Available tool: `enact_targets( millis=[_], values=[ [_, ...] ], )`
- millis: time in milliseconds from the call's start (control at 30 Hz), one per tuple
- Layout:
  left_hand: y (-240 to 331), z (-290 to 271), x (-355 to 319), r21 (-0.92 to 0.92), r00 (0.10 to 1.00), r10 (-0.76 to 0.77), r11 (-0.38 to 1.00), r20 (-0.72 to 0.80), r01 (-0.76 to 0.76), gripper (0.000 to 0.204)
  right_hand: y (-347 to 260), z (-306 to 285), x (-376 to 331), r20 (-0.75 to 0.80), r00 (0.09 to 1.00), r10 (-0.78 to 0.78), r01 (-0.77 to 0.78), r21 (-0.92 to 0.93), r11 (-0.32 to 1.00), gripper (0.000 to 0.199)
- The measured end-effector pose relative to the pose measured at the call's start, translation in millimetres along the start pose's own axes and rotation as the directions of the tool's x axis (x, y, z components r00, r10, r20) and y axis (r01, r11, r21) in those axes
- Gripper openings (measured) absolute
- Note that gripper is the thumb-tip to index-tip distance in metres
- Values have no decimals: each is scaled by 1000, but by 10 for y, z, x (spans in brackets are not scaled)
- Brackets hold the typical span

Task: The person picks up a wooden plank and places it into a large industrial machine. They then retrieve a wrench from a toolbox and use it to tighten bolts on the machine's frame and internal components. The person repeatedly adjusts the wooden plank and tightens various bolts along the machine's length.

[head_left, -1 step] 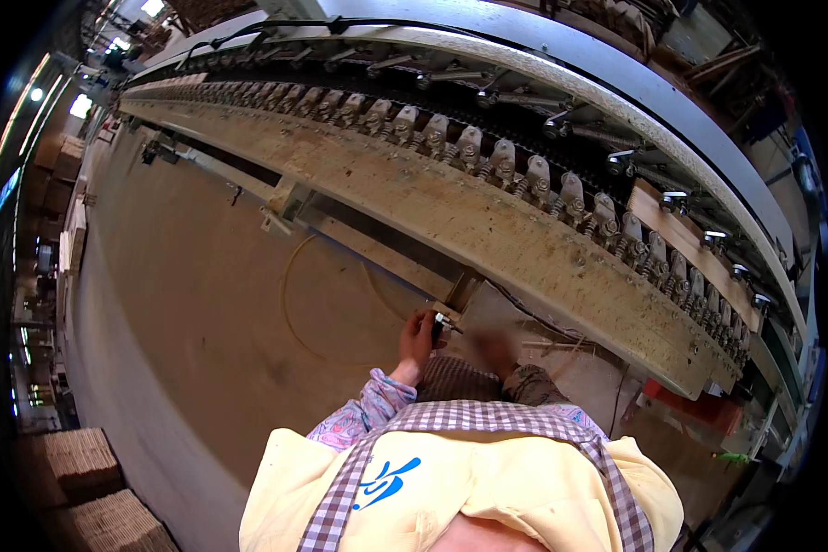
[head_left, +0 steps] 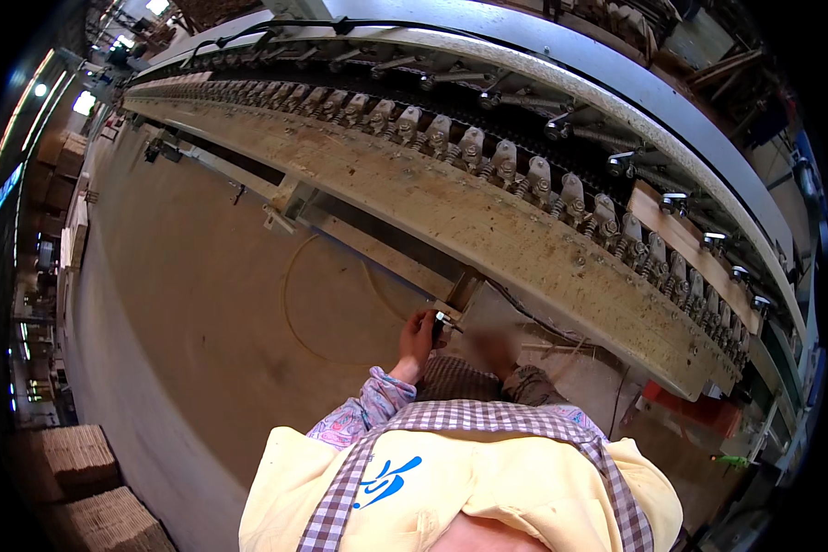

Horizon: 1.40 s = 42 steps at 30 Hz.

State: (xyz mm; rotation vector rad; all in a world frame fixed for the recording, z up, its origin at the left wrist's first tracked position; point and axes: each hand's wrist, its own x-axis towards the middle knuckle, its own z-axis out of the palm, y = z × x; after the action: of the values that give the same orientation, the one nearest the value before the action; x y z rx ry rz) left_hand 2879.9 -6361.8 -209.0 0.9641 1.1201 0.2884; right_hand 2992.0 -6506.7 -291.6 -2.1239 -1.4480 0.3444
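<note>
In front of my apron, my left hand (head_left: 418,337) is closed around a small black object with a pale, shiny end (head_left: 440,319). What kind of thing it is I cannot make out. Just to its right is my right hand (head_left: 493,353), smeared, so its fingers and anything in them do not show. Both hands are low beside the near side of a long machine (head_left: 451,210), close to a metal bracket (head_left: 458,293) under its beam. A row of spring-loaded metal rollers (head_left: 470,145) runs along the machine's top.
A thin yellow hose (head_left: 288,290) curves over the floor at left. A wooden strip (head_left: 681,235) lies in the machine at right, above a red part (head_left: 695,407). Stacked brown sheets (head_left: 69,460) stand at lower left. A dark cable (head_left: 524,308) runs beneath the beam.
</note>
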Motion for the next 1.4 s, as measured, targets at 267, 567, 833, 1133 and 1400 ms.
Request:
enact_targets(
  millis=[267,567,833,1133,1400],
  values=[
    [9,20,0,47,997,68,997,-28,-66,25,-3,30,12,101,994,39,-37,-23,999,21],
    [-30,19,-39,55,998,43,998,-46,-40,23,-18,9,21,214,962,172,-165,-49,985,27],
    [-90,50,-52,10,995,55,998,-84,-54,20,-34,-15,44,324,898,296,-267,-134,954,35],
    [48,96,-50,-4,983,150,989,-104,-151,24,12,-53,-223,272,940,205,-211,-6,977,26],
    [-21,-3,-76,37,979,200,979,36,-202,35,745,111,-1374,405,868,289,-272,-99,957,45]
  ],
)
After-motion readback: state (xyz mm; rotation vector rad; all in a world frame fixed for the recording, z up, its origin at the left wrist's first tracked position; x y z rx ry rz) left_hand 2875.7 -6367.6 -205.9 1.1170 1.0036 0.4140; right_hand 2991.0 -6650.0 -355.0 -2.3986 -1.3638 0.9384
